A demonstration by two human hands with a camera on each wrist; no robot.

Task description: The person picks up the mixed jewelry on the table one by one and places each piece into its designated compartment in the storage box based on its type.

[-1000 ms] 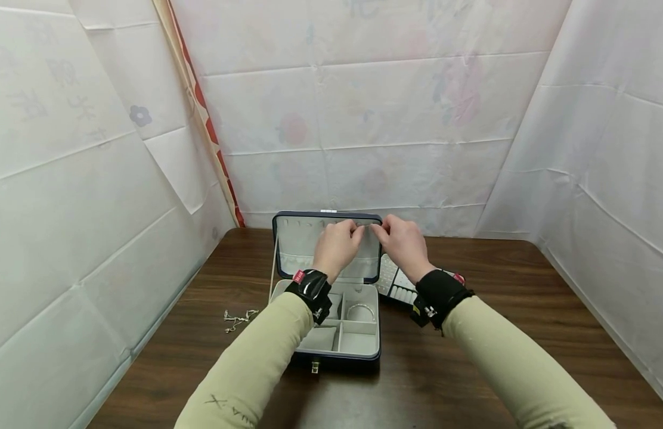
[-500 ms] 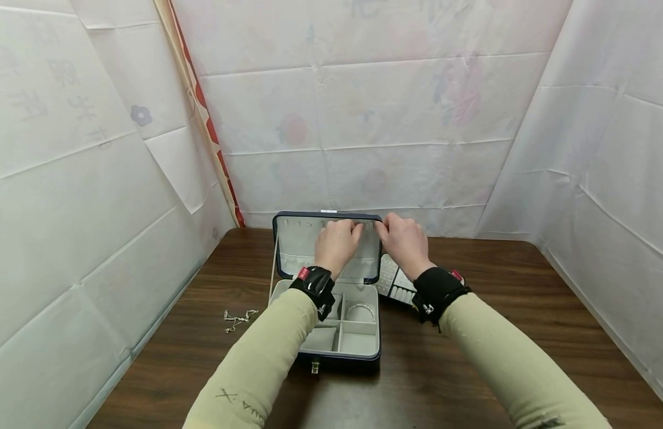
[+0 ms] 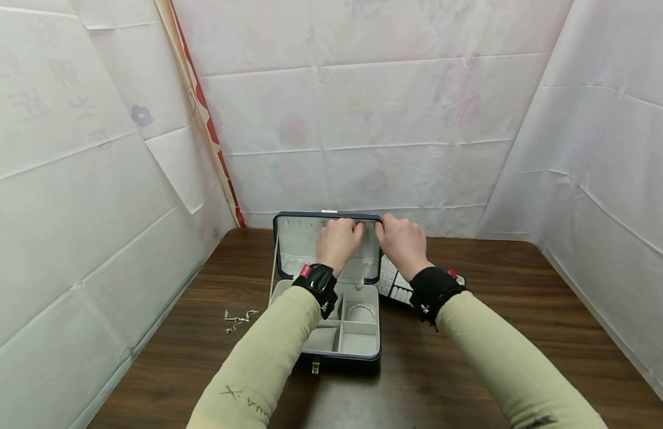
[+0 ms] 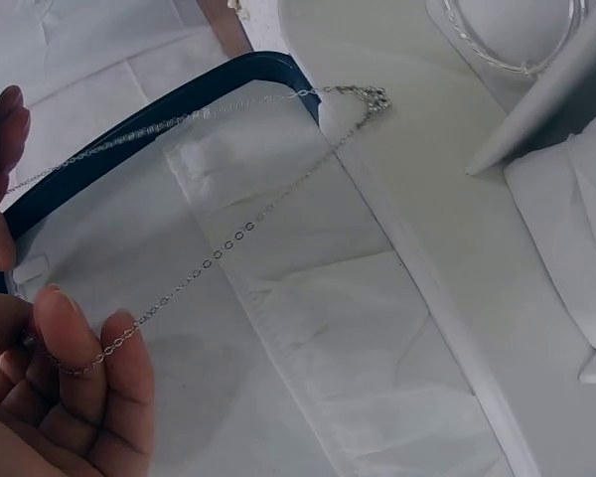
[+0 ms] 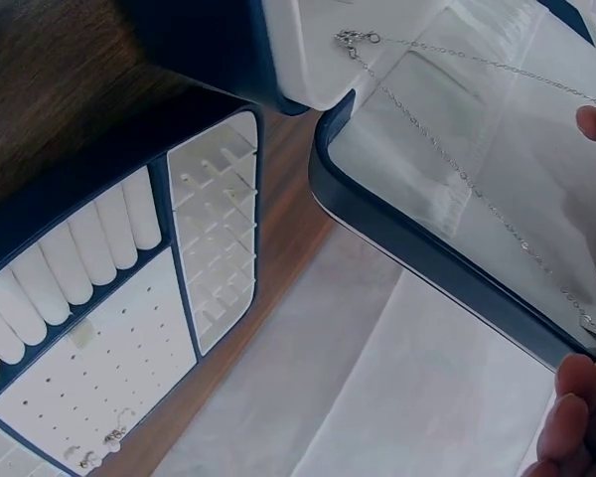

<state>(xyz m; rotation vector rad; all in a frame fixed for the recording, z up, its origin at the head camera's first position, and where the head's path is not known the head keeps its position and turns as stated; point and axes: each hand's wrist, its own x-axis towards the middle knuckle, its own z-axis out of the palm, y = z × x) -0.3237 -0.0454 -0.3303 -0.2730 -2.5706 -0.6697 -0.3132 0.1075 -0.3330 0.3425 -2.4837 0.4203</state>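
Note:
Both hands are raised in front of the open lid [image 3: 296,244] of a dark blue jewelry box, near its upper right edge. A thin silver necklace [image 4: 219,252] hangs between them in a V, with a small silver cluster [image 4: 374,100] at its low end. One strand is pinched by the left hand [image 3: 335,243], its fingers curled on the chain in the left wrist view. The other strand runs up to the fingers of the right hand [image 3: 403,243], beside the lid's frame. Small hooks [image 3: 308,223] line the lid's top inside.
Pale dividers split the box [image 3: 359,344] into compartments; a bracelet [image 3: 361,308] lies in one. Right of the box is a jewelry tray [image 5: 109,348] with ring rolls, holes and small cells. A tangled silver chain [image 3: 239,319] lies on the wooden table [image 3: 471,369], left of the box.
Both wrists have shifted slightly inward. The right fingertips have drawn in to the lid's upper right corner. The box, tray and loose chain have stayed where they were.

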